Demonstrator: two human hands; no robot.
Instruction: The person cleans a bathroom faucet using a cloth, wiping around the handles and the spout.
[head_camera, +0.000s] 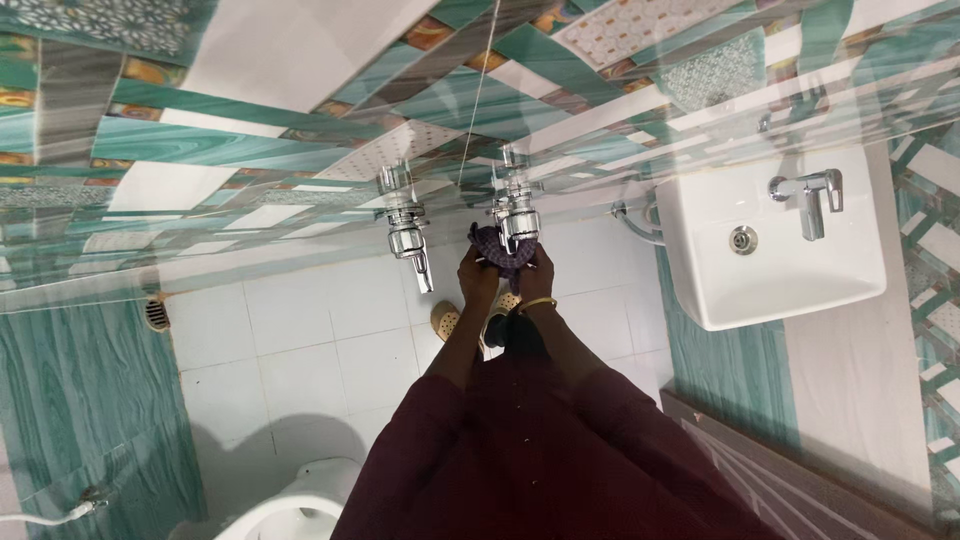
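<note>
- Left to right: round metal floor drain (157, 314) is sitting in the white tiled floor (300, 340) at its left edge, where it meets the green patterned wall tiles (150, 140).
- White toilet bowl (290, 505) is showing at the bottom edge of the floor, partly cut off.
- Chrome wall tap with long spout (408, 235) is hanging free on the wall, just left of the hands, untouched.
- Left hand (478, 272) is gripping the dark purple cloth (492, 250) from below, fingers curled around it.
- Cloth is being pressed against the second chrome wall tap (516, 215), wrapping its lower part.
- Right hand (535, 275), with a gold bangle at the wrist, is closing on the same cloth just beneath that tap; both hands are touching each other.
- White rectangular wall basin (860, 285) with a chrome mixer tap (810, 195) is sitting well to the right, apart from the hands.
</note>
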